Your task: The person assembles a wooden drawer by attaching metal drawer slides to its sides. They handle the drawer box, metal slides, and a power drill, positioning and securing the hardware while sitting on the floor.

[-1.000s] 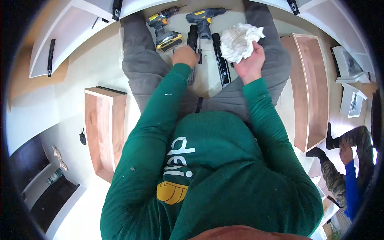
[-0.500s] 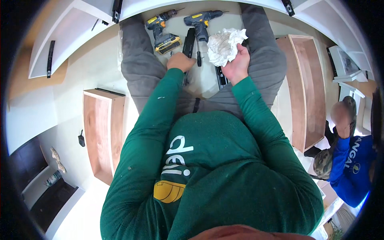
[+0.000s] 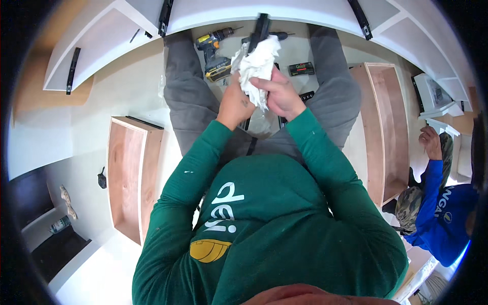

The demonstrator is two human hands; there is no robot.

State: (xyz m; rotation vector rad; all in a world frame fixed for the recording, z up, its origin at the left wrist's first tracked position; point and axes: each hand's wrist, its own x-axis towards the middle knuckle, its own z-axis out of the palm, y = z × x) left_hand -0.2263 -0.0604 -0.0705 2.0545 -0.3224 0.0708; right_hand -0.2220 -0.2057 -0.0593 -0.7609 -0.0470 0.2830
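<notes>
Between my thighs, my two hands come together on a black drawer slide and a wad of crumpled white paper. My left hand is closed around the lower part of the slide, mostly covered by the paper. With thumb and fingers, my right hand presses the paper about the slide. The slide's far end sticks up out of the wad. More slides lie on the floor by my right hand, partly hidden.
A cordless drill lies by my left thigh; another drill is partly hidden behind the slide. A small dark box sits near my right thigh. Wooden drawers flank me. White cabinet ahead; a person in blue at right.
My left hand has lifted the drawer slide from the floor. My right hand has moved left, bringing the paper onto it. The small dark box now shows near my right thigh.
</notes>
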